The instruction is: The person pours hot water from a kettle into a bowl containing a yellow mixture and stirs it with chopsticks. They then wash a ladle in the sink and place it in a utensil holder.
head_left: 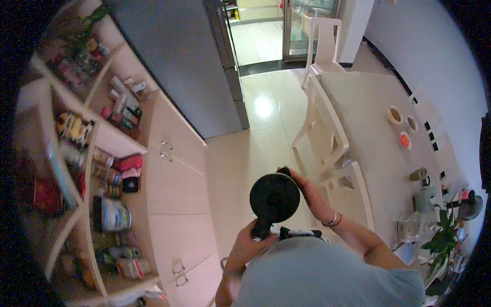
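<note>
In front of my body I hold a black, round-topped vessel (pixel 274 198), which looks like a kettle or jug seen from above. A thick black handle sticks out of it toward my lower left, and my left hand (pixel 246 249) is closed round that handle. My right hand (pixel 309 193), with a bracelet and a red cord at its wrist, grips the far right side by a dark protruding part. Its fingertips are partly hidden there. The vessel's lower body cannot be seen under its wide top.
On the left stands a shelf cabinet (pixel 176 194) holding jars, tubs and boxes. Beyond it rises a large grey fridge (pixel 174 61). White chairs (pixel 325 125) line the long table (pixel 353 102) at right, which bears small bowls (pixel 395 115), jars and a green plant (pixel 444 240). Pale tiled floor (pixel 235 169) lies ahead.
</note>
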Demonstrator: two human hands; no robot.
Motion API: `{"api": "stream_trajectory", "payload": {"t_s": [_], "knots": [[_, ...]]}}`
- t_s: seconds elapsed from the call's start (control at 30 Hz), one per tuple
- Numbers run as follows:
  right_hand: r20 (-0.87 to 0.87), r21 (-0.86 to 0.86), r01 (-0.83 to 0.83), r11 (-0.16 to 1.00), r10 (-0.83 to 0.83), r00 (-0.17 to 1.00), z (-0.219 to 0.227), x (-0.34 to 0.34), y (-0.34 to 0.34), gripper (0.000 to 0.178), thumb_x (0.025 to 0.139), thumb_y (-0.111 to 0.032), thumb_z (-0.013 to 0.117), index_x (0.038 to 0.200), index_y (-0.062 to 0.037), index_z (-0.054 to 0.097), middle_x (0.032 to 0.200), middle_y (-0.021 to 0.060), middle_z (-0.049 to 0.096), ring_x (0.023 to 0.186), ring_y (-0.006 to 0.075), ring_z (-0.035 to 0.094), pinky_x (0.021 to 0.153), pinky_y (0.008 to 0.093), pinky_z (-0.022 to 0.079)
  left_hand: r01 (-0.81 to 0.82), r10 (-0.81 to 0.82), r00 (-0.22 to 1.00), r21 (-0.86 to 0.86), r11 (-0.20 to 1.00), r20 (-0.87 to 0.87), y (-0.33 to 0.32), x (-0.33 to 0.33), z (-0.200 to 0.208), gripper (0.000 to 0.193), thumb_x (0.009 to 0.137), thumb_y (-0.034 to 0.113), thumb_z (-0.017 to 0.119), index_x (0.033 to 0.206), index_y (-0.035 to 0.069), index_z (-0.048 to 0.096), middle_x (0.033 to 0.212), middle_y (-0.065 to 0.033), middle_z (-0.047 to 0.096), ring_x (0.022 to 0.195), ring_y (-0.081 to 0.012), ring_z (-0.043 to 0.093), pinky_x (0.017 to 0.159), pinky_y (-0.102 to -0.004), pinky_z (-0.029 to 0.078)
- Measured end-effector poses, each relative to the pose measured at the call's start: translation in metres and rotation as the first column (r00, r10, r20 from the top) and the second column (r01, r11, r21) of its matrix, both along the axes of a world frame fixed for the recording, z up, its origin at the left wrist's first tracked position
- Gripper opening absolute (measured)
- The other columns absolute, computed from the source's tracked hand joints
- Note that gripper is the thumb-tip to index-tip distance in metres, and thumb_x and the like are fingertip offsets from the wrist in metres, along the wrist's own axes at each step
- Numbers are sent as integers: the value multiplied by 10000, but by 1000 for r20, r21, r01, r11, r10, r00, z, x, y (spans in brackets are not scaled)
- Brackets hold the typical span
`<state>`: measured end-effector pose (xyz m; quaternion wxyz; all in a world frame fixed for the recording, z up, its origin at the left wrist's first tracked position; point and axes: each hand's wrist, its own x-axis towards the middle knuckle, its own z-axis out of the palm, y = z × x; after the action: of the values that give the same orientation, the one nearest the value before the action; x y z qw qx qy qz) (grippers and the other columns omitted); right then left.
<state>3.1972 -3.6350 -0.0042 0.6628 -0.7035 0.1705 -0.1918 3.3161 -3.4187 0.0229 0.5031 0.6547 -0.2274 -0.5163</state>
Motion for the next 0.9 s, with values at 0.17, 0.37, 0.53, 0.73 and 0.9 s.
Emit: {"api": "stream_trajectory", "payload": {"t_s": [0.17,0.37,0.53,0.73,0.9], "knots": [[59,6,129,992,-129,990,12,92,-108,473,1038,-184,305,1484,-36,357,1505,110,421,1382,224,403,1159,344,284,98,-98,995,-3,995,-15,-128,112,25,435,809,225,789,1138,-1,617,910,-40,662,863,-119,614,822,-279,493],[107,49,309,950,-312,944,33,173,-227,465,1028,-151,314,1475,-39,376,1495,116,433,1383,220,399,1158,345,284,284,-284,959,-64,957,16,-273,214,33,410,833,185,766,1163,-2,612,920,-29,652,839,-107,597,813,-269,490],[56,41,424,905,-426,903,41,202,-341,538,1018,-290,296,1471,-9,363,1491,129,429,1382,230,396,1156,358,275,395,-387,916,-73,916,102,-409,258,28,411,829,163,773,1173,6,611,932,-19,657,844,-91,606,815,-262,492],[49,-30,449,893,-448,893,39,239,-485,771,1022,-566,225,1468,55,328,1484,175,423,1385,263,389,1168,391,243,521,-517,846,4,854,128,-566,319,27,394,817,166,779,1144,8,627,915,-23,665,865,-91,614,822,-272,498],[154,-3,524,852,-518,842,36,262,-595,633,1052,-441,280,1442,47,382,1434,156,491,1348,261,439,1138,354,282,531,-531,845,9,847,60,-687,348,28,411,811,159,783,1160,5,630,937,-35,676,879,-91,609,823,-273,499]]}}
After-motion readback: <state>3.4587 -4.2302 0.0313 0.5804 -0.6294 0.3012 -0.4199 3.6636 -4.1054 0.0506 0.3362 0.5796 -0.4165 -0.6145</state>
